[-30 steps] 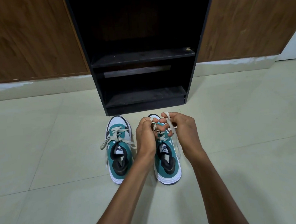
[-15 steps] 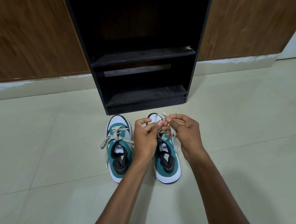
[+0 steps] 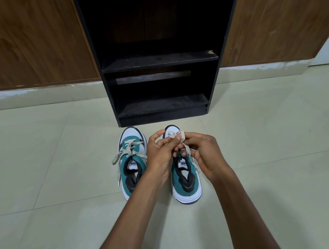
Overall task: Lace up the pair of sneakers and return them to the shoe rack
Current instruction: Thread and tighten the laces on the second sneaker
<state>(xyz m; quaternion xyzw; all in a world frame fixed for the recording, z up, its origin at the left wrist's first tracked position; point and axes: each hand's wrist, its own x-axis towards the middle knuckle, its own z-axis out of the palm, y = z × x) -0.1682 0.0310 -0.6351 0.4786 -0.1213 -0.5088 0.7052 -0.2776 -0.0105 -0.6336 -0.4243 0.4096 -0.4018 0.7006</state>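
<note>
The hands point(image 3: 183, 152) hide the right sneaker's point(image 3: 186, 181) lacing; the shoe rack's point(image 3: 160, 60) top is cut off.

Two bare forearms, slender and long, coming up from the bottom edge, no sleeves, cuffs, watch or bands showing anywhere along them. Left grip point(image 3: 161, 153) and right grip point(image 3: 204, 152) ungloved and ringless, fingers point(image 3: 177, 138) with short, pale nails. Upper arms and clothing out of frame.

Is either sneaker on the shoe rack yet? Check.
No, both the left sneaker and right sneaker stand on the floor before the shoe rack.
</note>
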